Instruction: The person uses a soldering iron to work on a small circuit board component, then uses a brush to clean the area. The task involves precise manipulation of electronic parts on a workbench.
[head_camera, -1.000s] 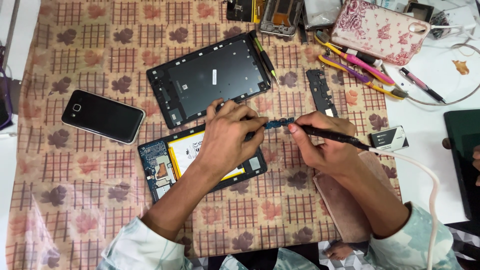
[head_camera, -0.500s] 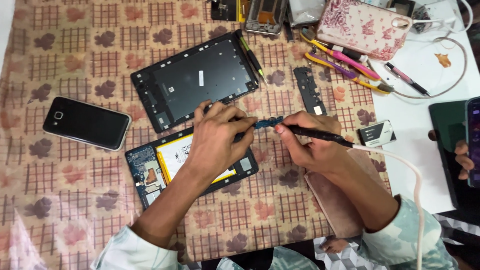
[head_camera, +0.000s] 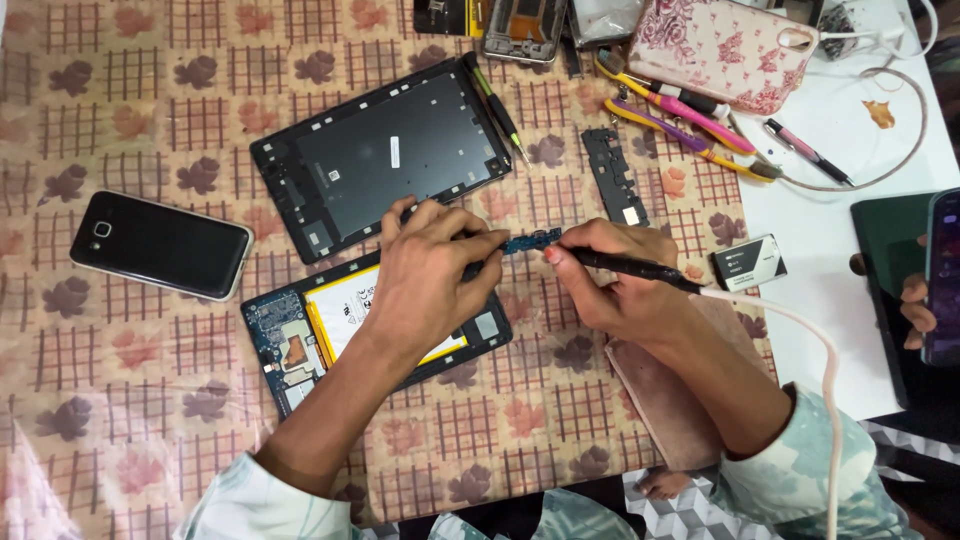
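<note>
Above opened tablet (head_camera: 375, 325) — left hand (head_camera: 430, 275) pinches blue board (head_camera: 530, 241); right hand (head_camera: 610, 285) grips iron (head_camera: 640, 268), tip leftward.

The counter (head_camera: 860, 150) is white at its right side and covered elsewhere by a cloth (head_camera: 140, 400) printed with brown leaves and grid squares. On the cloth lie a black smartphone (head_camera: 160, 245), a black tablet back cover (head_camera: 385, 150), an opened tablet (head_camera: 320, 335) with its battery showing, a narrow black plastic frame piece (head_camera: 615, 177), a green-handled screwdriver (head_camera: 497, 105) and a brown pad (head_camera: 665, 390). A floral phone case (head_camera: 720, 45), a pen (head_camera: 808, 153) and a small battery (head_camera: 750, 262) lie farther right.
</note>
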